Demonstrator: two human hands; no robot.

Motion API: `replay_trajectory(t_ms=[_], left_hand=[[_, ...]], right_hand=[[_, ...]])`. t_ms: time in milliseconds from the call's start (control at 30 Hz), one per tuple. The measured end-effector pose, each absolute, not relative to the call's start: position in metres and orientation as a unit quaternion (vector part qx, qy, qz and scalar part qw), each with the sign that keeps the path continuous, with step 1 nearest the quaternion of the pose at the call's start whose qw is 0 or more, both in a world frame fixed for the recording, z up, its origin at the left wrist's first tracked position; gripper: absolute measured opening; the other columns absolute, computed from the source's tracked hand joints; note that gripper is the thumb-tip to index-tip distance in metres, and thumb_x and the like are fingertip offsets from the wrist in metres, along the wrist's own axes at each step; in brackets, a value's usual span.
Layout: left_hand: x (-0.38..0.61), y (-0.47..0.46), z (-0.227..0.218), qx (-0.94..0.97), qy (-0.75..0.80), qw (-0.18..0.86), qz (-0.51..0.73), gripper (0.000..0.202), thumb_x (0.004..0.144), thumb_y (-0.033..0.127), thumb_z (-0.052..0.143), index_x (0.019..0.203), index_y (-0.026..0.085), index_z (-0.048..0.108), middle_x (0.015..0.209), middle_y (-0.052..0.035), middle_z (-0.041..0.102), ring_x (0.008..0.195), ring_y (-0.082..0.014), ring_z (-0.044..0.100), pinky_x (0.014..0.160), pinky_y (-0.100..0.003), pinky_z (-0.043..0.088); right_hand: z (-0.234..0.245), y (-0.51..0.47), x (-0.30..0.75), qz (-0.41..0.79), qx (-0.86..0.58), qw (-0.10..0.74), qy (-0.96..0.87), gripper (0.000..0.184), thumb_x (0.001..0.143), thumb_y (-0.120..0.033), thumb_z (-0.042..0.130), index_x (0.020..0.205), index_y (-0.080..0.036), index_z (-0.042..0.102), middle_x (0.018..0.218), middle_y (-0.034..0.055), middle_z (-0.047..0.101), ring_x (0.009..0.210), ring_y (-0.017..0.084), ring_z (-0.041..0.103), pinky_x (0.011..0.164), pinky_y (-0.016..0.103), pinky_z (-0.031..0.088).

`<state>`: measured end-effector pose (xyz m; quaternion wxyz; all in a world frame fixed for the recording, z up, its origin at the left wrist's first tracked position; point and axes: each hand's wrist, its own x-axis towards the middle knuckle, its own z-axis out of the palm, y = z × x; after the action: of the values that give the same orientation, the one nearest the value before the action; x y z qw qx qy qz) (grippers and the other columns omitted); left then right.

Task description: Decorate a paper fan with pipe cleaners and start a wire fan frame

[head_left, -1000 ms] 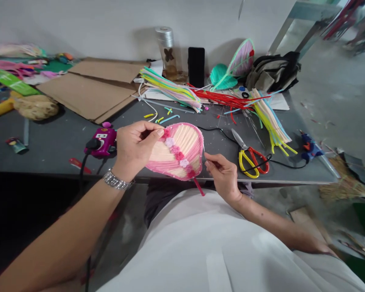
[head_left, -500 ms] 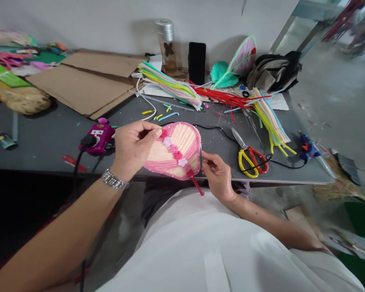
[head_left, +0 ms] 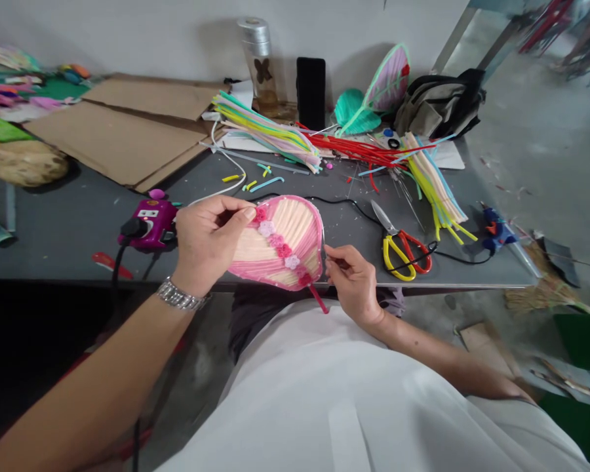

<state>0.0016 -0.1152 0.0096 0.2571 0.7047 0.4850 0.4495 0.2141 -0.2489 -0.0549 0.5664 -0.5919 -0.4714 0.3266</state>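
Note:
A pink and cream hand fan [head_left: 290,226], apparently made of fuzzy stems, is held tilted over the table's front edge. A diagonal row of pink and red flowers [head_left: 276,240] crosses its face, and a dark pink handle [head_left: 319,299] points down toward my shirt. My left hand [head_left: 211,239] pinches the fan's upper left edge by the top red flower. At the right rim, my right hand [head_left: 351,278] has thumb and forefinger closed on the end of a thin pale strand [head_left: 324,236] that runs along the edge. What the strand is made of cannot be made out.
Scissors [head_left: 398,252] and a blue glue gun [head_left: 504,236] lie to the right. Bundles of fuzzy stems [head_left: 270,134], a phone [head_left: 311,94], a bottle [head_left: 261,65] and a leaf-shaped piece [head_left: 386,82] are behind. A purple power socket [head_left: 150,223] and cardboard [head_left: 122,137] sit left.
The whole view has shifted slightly, so the table things appear a little further left and higher. Both hands keep nearly the same hold on the fan and the strand.

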Motion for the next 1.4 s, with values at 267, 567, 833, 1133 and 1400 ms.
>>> replay_trajectory(t_ms=[267,567,833,1133,1400], left_hand=[[0.004,-0.118,0.013,0.698,0.495,0.265,0.445,0.011,0.081,0.031,0.072,0.081,0.022,0.078,0.079,-0.0022,0.078,0.067,-0.0153,0.065,0.064,-0.028,0.052],[0.005,-0.121,0.017,0.683,0.507,0.292,0.438,0.012,0.080,0.032,0.072,0.080,0.022,0.079,0.079,-0.0027,0.080,0.070,-0.0164,0.068,0.067,-0.028,0.055],[0.006,-0.119,0.014,0.679,0.509,0.302,0.434,0.013,0.081,0.033,0.073,0.081,0.022,0.080,0.080,-0.0028,0.080,0.071,-0.0166,0.068,0.067,-0.028,0.055],[-0.002,-0.113,0.003,0.668,0.516,0.304,0.441,0.015,0.080,0.035,0.073,0.081,0.022,0.079,0.079,-0.0028,0.079,0.070,-0.0174,0.067,0.065,-0.029,0.054],[-0.001,-0.111,-0.003,0.655,0.521,0.329,0.438,0.014,0.079,0.034,0.074,0.080,0.022,0.080,0.078,-0.0035,0.079,0.066,-0.0171,0.066,0.064,-0.031,0.053]], right_hand=[[-0.058,-0.249,0.212,0.338,-0.570,0.559,-0.498,0.029,0.093,-0.019,0.061,0.116,-0.022,0.078,0.097,0.0039,0.067,0.085,0.015,0.064,0.069,0.025,0.055],[-0.070,-0.255,0.213,0.400,-0.554,0.582,-0.439,0.028,0.087,-0.022,0.067,0.111,-0.021,0.080,0.093,0.0022,0.064,0.066,0.010,0.060,0.054,0.022,0.056],[-0.065,-0.250,0.217,0.321,-0.543,0.564,-0.533,0.017,0.090,-0.018,0.065,0.098,-0.021,0.080,0.093,0.0056,0.070,0.077,0.015,0.065,0.066,0.028,0.057],[-0.078,-0.255,0.220,0.431,-0.522,0.542,-0.499,0.040,0.087,-0.019,0.066,0.125,-0.024,0.077,0.090,0.0008,0.065,0.068,0.010,0.059,0.060,0.023,0.051],[-0.074,-0.255,0.209,0.493,-0.544,0.539,-0.413,0.042,0.080,-0.025,0.071,0.122,-0.021,0.078,0.082,-0.0019,0.060,0.062,0.009,0.058,0.053,0.023,0.051]])
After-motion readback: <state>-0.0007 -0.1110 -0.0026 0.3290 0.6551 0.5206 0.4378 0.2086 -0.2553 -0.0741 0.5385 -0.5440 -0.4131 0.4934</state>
